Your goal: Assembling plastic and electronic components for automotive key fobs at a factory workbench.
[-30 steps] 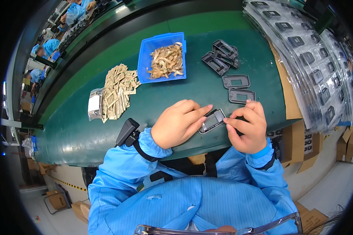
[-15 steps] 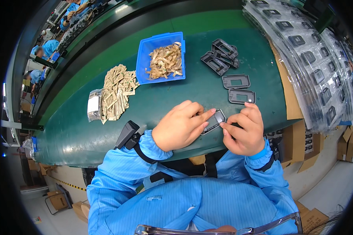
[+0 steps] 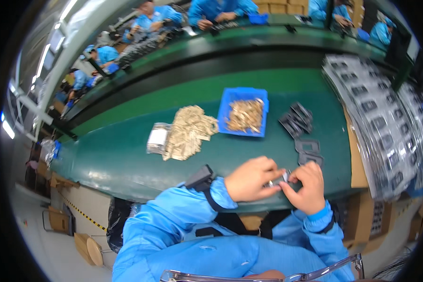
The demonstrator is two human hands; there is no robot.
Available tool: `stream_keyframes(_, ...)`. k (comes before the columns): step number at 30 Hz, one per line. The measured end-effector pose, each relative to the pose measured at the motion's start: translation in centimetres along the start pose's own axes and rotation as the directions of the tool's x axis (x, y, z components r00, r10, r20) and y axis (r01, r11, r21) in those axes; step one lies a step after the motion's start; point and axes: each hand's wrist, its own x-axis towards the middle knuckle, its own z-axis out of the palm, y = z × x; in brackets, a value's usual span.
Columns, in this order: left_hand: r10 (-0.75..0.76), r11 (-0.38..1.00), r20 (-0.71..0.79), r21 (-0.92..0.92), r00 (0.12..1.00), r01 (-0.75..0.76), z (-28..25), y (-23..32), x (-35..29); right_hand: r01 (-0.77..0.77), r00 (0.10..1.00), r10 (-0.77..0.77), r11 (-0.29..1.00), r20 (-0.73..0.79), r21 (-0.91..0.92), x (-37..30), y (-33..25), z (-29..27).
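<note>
My left hand [image 3: 254, 180] and my right hand [image 3: 307, 188] meet near the front edge of the green table. Between their fingertips is a small dark plastic housing [image 3: 285, 176] with a pale window area, mostly covered by the fingers and blurred. The left fingers press on its left side, while the right thumb and forefinger pinch its right side. Just beyond my right hand lie two dark housings with rectangular openings [image 3: 308, 146]. Behind these sits a loose heap of similar dark housings [image 3: 297, 121].
A blue bin [image 3: 224, 110] holds tan strips [image 3: 245, 115]. Left of it are a pile of beige strips [image 3: 188, 133] and a clear bag with a white label [image 3: 158, 138]. Stacked clear trays of dark parts [image 3: 378, 117] stand at right. Co-workers in blue [image 3: 221, 9] sit beyond the far rail.
The view has tipped upward and swung left, so the table's contents appear lower and farther right, with more co-workers showing. Both hands stay at the housing, their fingers closer together around it.
</note>
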Motion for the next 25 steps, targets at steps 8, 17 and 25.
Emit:
stream_keyframes(8,-0.052,0.997,-0.041,-0.067,0.998,0.050,-1.0,1.0,-0.5,-0.018,0.990,0.016,1.000,-0.140,-0.015,-0.2,-2.4,0.3)
stream_keyframes(17,0.091,0.975,-0.510,0.219,0.856,0.026,-7.0,0.8,3.2,-0.276,0.924,0.373,0.485,0.089,0.830,8.7,-4.8,0.8)
stream_keyframes(25,-0.031,0.981,-0.614,0.132,0.789,0.141,-6.8,-3.2,1.5,-0.097,0.993,0.120,0.765,0.007,0.637,14.7,-1.2,6.1)
